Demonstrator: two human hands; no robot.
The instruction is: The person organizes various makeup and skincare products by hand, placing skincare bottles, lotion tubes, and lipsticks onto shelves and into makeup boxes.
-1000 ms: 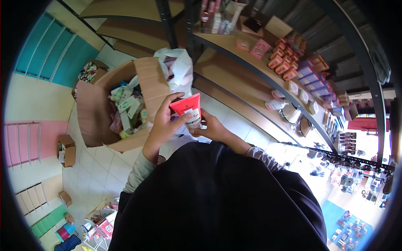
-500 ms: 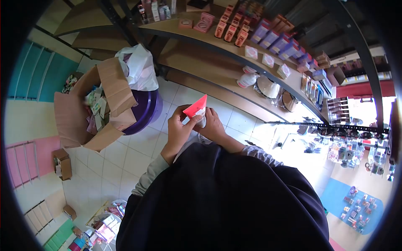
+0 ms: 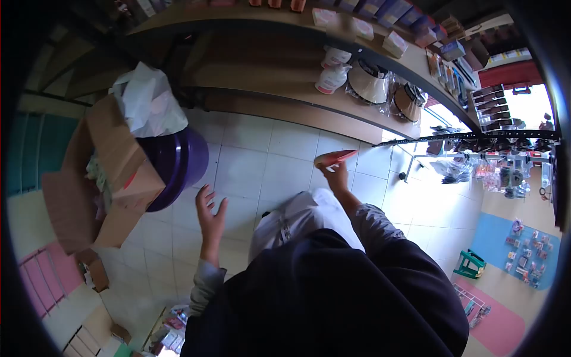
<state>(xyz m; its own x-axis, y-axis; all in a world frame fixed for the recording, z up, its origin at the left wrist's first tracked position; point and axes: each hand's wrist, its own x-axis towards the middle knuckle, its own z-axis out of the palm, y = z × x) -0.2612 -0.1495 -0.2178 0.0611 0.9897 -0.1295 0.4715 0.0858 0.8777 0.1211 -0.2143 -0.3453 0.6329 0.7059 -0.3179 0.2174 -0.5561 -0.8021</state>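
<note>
Your right-hand grip (image 3: 335, 174) pinches the red tube (image 3: 341, 157), positioned over the tiled floor (image 3: 244, 169) near the brown shelf (image 3: 262, 74). Your left-hand grip (image 3: 212, 218) is spread, near the purple tub (image 3: 195, 159).

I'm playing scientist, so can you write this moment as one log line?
right hand: holding red tube | left hand: open, empty | cardboard box: flaps open | purple tub: beside box

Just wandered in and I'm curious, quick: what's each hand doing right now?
Left hand: open, holding nothing.
Right hand: closed, holding the red tube.
</note>
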